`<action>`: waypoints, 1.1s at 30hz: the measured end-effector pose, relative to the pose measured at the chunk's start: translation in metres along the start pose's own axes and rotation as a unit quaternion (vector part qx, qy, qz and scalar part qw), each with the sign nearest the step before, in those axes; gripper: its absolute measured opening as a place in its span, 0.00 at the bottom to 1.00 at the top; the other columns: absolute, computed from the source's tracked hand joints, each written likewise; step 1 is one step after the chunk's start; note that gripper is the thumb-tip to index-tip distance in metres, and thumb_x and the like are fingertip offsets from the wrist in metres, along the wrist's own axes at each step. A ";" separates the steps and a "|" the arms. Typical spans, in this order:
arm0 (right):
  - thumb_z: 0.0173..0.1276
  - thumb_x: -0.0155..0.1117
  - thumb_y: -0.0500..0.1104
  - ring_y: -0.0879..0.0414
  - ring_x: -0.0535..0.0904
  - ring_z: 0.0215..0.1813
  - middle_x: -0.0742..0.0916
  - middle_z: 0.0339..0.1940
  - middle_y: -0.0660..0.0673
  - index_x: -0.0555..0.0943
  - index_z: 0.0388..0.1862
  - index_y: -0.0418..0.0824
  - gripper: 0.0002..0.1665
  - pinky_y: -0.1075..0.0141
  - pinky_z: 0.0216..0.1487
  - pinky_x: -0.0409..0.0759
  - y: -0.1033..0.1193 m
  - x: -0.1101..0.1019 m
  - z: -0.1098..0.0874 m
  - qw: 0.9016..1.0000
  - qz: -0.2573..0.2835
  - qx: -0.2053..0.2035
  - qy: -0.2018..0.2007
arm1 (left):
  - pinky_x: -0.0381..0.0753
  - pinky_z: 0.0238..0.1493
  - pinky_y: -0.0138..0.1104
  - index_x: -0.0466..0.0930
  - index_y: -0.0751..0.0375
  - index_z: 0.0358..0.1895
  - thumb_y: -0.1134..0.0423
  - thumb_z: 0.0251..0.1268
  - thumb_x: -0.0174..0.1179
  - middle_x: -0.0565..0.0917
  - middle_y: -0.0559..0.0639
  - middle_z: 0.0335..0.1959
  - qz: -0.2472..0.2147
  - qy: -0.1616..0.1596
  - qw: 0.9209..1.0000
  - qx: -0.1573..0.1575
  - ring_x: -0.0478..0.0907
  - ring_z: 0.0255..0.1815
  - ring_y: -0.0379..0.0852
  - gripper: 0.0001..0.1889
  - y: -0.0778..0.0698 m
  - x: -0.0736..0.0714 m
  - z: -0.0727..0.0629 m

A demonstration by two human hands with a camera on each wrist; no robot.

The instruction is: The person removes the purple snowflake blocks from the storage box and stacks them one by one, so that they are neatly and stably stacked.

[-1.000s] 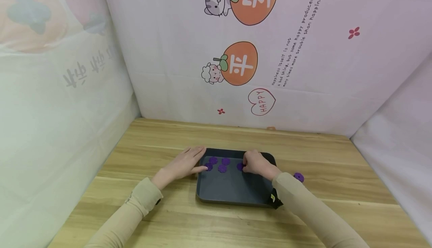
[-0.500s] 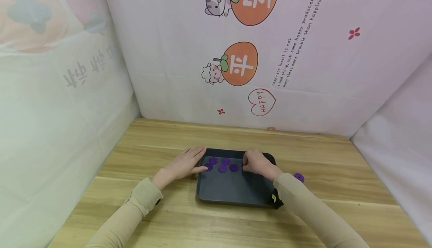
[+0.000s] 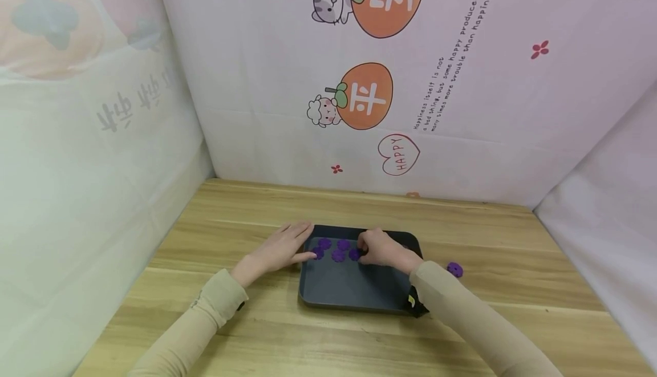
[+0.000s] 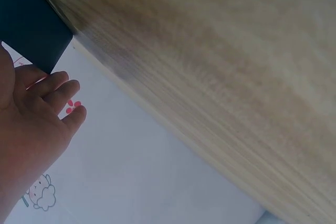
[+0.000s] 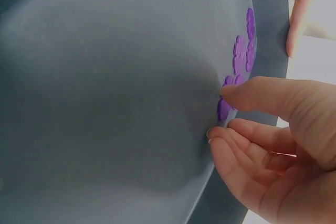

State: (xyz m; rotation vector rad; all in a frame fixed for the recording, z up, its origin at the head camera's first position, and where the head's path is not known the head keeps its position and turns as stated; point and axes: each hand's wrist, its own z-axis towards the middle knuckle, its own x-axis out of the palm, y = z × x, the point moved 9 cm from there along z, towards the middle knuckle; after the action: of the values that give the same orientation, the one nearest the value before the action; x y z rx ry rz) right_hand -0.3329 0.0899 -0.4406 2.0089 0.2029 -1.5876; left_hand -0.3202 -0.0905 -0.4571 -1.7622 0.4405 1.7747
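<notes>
A dark grey rectangular tray (image 3: 349, 291) lies on the wooden table. Several purple flower-shaped pieces (image 3: 337, 256) lie inside it, near its far left corner. My left hand (image 3: 279, 250) rests on the tray's left rim with its fingers extended and its thumb over the edge by the leftmost pieces. Inside the tray, my right hand (image 3: 385, 250) has its thumb and curled fingers around the rightmost purple flower-shaped piece (image 5: 224, 109). In the right wrist view the thumb partly covers that piece. The left wrist view shows the left hand (image 4: 39, 108) at the tray's corner (image 4: 37, 30).
One more purple flower-shaped piece (image 3: 454, 269) lies on the table right of the tray. A black item with a yellow-green mark (image 3: 417, 303) is under the right wrist. White printed cloth (image 3: 287, 137) hangs behind and along both sides of the table (image 3: 246, 200).
The rightmost piece shifted slightly left between the first two frames, and the right hand stood apart from it. Now the right hand has moved left to it. The left hand stays put.
</notes>
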 end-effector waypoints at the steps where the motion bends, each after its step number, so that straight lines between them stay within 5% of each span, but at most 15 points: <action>1: 0.59 0.74 0.36 0.53 0.83 0.39 0.86 0.38 0.39 0.84 0.44 0.31 0.16 0.60 0.40 0.86 0.001 0.001 0.001 1.000 -0.001 -0.004 0.000 | 0.55 0.81 0.52 0.54 0.63 0.78 0.37 0.73 0.48 0.60 0.58 0.79 0.000 0.001 1.000 0.000 0.59 0.80 0.53 0.42 0.000 0.000 0.000; 33: 0.59 0.73 0.36 0.53 0.85 0.37 0.89 0.37 0.39 0.85 0.41 0.30 0.13 0.60 0.39 0.87 0.003 0.001 0.004 1.000 0.005 0.003 -0.011 | 0.58 0.79 0.54 0.56 0.65 0.77 0.38 0.73 0.49 0.62 0.60 0.78 0.003 -0.014 1.000 0.012 0.61 0.78 0.56 0.41 -0.003 -0.003 -0.001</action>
State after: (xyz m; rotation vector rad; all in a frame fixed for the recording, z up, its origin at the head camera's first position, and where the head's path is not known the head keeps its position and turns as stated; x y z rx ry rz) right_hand -0.3349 0.0847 -0.4406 1.9930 0.1814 -1.6046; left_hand -0.3171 -0.0893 -0.4539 -1.7194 0.4542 1.7900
